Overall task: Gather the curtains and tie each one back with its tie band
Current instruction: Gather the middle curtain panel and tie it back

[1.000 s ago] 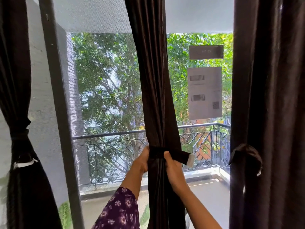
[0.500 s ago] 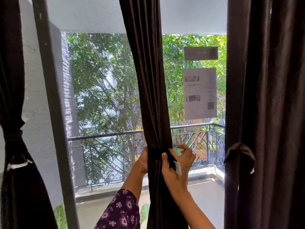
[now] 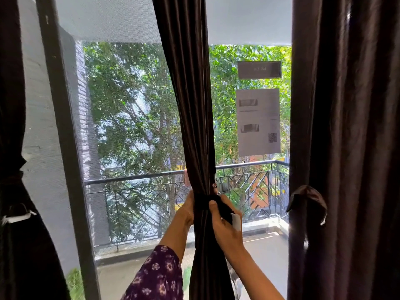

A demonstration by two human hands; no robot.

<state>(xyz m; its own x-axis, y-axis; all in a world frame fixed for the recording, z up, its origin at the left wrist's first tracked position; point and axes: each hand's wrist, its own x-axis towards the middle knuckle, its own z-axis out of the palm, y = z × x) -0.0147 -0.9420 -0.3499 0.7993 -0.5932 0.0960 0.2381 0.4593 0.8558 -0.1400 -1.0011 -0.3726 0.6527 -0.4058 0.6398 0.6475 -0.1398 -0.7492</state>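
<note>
A dark brown middle curtain hangs bunched into a narrow column in front of the window. A dark tie band wraps it at waist height, with a white patch at the band's end. My right hand grips the band on the curtain's right side, thumb pressed on the front. My left hand holds the bunched curtain from the left, its fingers hidden behind the fabric. The left curtain is gathered by a band with a white end. The right curtain hangs with its band looped loosely.
A dark window frame post stands left of the middle curtain. Papers are stuck on the glass at the right. Beyond the glass lie a balcony railing and trees.
My right hand has closed over the band and pulled its white-tipped end down against the curtain's right side. The view has shifted slightly.
</note>
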